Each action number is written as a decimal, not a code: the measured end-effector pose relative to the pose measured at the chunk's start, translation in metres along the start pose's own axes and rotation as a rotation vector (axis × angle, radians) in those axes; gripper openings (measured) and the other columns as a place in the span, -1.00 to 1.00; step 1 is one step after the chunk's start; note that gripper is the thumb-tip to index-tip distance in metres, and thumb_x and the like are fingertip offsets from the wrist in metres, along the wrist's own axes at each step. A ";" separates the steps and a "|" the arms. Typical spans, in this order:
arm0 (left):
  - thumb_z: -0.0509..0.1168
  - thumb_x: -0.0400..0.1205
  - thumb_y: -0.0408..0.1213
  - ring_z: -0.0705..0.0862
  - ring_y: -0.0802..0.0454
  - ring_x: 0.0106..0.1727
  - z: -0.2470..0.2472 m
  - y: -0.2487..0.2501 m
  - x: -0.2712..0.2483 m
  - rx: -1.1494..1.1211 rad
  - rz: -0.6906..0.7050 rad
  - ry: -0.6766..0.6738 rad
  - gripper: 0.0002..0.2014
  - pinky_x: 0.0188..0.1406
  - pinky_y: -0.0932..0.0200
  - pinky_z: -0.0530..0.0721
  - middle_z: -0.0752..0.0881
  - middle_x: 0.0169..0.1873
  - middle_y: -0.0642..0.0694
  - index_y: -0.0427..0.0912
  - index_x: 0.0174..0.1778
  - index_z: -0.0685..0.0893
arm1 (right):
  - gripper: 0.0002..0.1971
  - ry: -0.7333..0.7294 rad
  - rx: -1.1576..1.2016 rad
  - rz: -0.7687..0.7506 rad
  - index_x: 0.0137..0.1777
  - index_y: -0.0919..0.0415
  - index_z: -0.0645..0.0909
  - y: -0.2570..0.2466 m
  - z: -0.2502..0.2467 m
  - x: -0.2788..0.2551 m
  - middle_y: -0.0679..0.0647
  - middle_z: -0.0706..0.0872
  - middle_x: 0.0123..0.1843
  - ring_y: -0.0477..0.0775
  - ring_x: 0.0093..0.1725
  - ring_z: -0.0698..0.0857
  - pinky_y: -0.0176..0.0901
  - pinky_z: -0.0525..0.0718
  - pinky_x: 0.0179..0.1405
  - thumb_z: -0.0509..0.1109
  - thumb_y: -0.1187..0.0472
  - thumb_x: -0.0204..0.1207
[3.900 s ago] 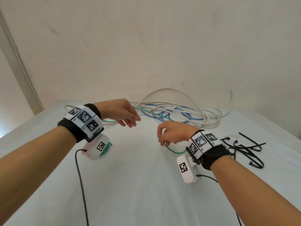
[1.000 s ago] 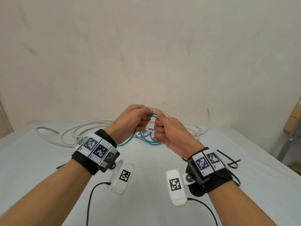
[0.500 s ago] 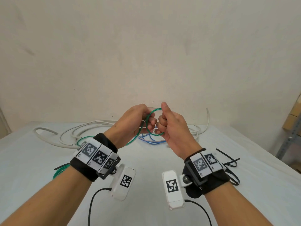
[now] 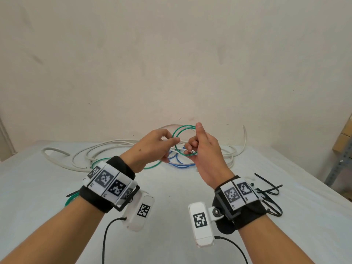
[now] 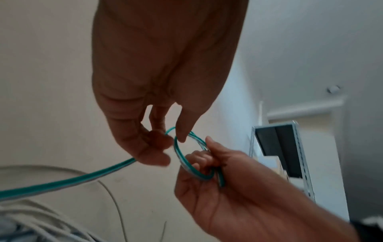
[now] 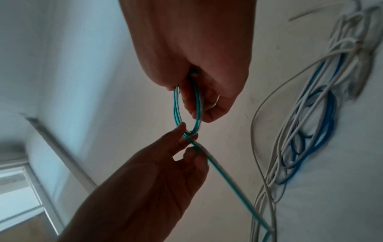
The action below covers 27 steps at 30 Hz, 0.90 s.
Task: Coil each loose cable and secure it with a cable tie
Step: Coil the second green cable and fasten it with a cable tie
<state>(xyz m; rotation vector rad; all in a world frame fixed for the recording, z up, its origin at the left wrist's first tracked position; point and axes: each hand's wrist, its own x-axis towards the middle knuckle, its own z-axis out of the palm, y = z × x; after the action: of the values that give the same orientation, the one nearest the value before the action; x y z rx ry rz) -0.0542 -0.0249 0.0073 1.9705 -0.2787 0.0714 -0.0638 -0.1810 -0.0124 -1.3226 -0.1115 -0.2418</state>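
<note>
Held above the white table [image 4: 171, 197], the thin green cable's small coil [image 4: 185, 140] stands upright in the right hand's [image 4: 204, 149] curled fingers, while the left hand [image 4: 152, 147] — just beside it — pinches the loose tail trailing down-left toward the table.

The cable [image 4: 183, 141] looped between the hands is green; in both wrist views it reads teal with a pale stripe along it. On the white table [image 4: 171, 189] lie off-white cables [image 4: 106, 149] and a blue cable [image 4: 180, 161], the blue one showing vivid in the right wrist view [image 6: 323, 131]. The ties [image 4: 268, 191] at the right are black. Each wrist wears a black band [image 4: 245, 212] carrying white plates printed with black square-block markers [image 4: 106, 180]. The cameras [image 4: 201, 223] under the wrists are white with the same black markers, and trail black leads [image 4: 104, 242]. The wall [image 4: 171, 63] is cream.
</note>
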 end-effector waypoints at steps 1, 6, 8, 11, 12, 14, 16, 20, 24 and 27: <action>0.39 0.76 -0.15 0.62 0.06 -0.43 0.000 0.001 0.000 -0.124 -0.012 -0.017 -0.77 -0.06 0.01 0.87 0.58 -0.36 -0.15 -0.26 -0.07 0.61 | -0.54 0.007 0.029 0.022 -0.27 0.12 0.36 0.001 0.001 0.000 -0.07 0.43 -0.47 -0.04 -0.41 0.52 -0.01 0.56 -0.12 0.20 -0.10 0.84; 0.35 0.79 -0.27 0.76 -0.04 -0.29 -0.005 0.007 -0.003 -0.381 0.031 -0.075 -0.84 0.20 -0.15 0.83 0.63 -0.43 -0.04 -0.29 -0.04 0.61 | -0.52 0.044 0.050 0.159 -0.27 0.11 0.40 0.006 0.001 0.002 0.02 0.54 -0.30 0.03 -0.28 0.62 -0.02 0.61 -0.07 0.21 -0.18 0.81; 0.34 0.80 -0.26 0.76 -0.03 -0.27 -0.003 0.008 -0.003 -0.361 0.061 -0.051 -0.83 0.13 -0.07 0.85 0.59 -0.36 -0.07 -0.28 -0.05 0.61 | -0.52 0.029 0.054 0.189 -0.26 0.11 0.40 0.005 0.000 0.001 0.04 0.58 -0.26 0.07 -0.24 0.63 -0.04 0.62 -0.11 0.21 -0.21 0.80; 0.32 0.80 -0.25 0.75 -0.03 -0.28 -0.002 0.005 0.001 -0.391 0.128 0.043 -0.84 -0.07 0.10 0.84 0.60 -0.25 -0.20 -0.28 0.00 0.60 | -0.54 -0.004 -0.029 0.195 -0.21 0.09 0.42 0.004 0.003 -0.003 0.04 0.60 -0.23 0.05 -0.26 0.62 -0.05 0.63 -0.17 0.19 -0.23 0.79; 0.32 0.80 -0.25 0.75 -0.03 -0.27 -0.003 0.004 0.003 -0.414 0.152 0.061 -0.84 -0.10 0.15 0.80 0.62 -0.24 -0.23 -0.29 0.02 0.60 | -0.55 -0.013 -0.065 0.203 -0.19 0.09 0.44 0.005 0.004 -0.004 0.03 0.60 -0.24 0.04 -0.26 0.63 -0.06 0.64 -0.18 0.19 -0.24 0.79; 0.32 0.80 -0.26 0.75 0.00 -0.27 -0.002 0.005 0.003 -0.437 0.201 0.080 -0.85 -0.11 0.18 0.77 0.66 -0.24 -0.22 -0.29 0.03 0.60 | -0.55 -0.037 -0.098 0.238 -0.12 0.11 0.47 0.005 0.006 -0.006 0.03 0.65 -0.24 0.05 -0.27 0.68 -0.05 0.69 -0.17 0.19 -0.25 0.79; 0.32 0.80 -0.27 0.78 0.02 -0.24 0.000 0.006 0.003 -0.403 0.259 0.100 -0.86 -0.09 0.19 0.78 0.67 -0.20 -0.18 -0.29 0.04 0.60 | -0.54 -0.069 -0.093 0.279 -0.10 0.13 0.48 0.004 0.008 -0.006 0.08 0.76 -0.21 0.09 -0.23 0.78 -0.01 0.75 -0.12 0.18 -0.26 0.78; 0.32 0.80 -0.32 0.84 -0.01 -0.15 -0.010 0.006 0.005 -0.197 0.355 0.162 -0.91 -0.12 0.17 0.75 0.65 -0.16 -0.09 -0.23 0.01 0.58 | -0.52 -0.122 -0.011 0.319 -0.20 0.11 0.44 0.001 0.004 -0.003 0.23 0.87 -0.07 0.20 -0.10 0.84 0.12 0.75 0.10 0.21 -0.27 0.77; 0.35 0.78 -0.27 0.84 0.02 -0.16 -0.025 0.002 0.008 -0.091 0.244 0.148 -0.93 -0.09 0.04 0.73 0.71 -0.19 -0.11 -0.15 0.00 0.62 | -0.51 -0.091 0.132 0.294 -0.30 0.07 0.42 -0.001 -0.001 -0.003 0.16 0.81 -0.12 0.18 -0.12 0.80 0.06 0.66 0.05 0.26 -0.26 0.75; 0.30 0.81 -0.23 0.81 0.05 -0.20 -0.019 0.003 0.001 -0.189 0.120 -0.002 -0.87 0.08 -0.06 0.75 0.78 -0.20 -0.17 -0.21 0.02 0.63 | -0.51 -0.014 0.181 0.285 -0.26 0.07 0.42 0.001 0.004 -0.002 0.12 0.70 -0.13 0.11 -0.20 0.77 0.01 0.67 -0.08 0.25 -0.29 0.74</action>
<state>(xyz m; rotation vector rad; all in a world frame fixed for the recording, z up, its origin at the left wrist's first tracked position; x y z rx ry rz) -0.0526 -0.0092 0.0181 1.7657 -0.3905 0.1164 -0.0656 -0.1771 -0.0131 -1.1439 0.0433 0.0201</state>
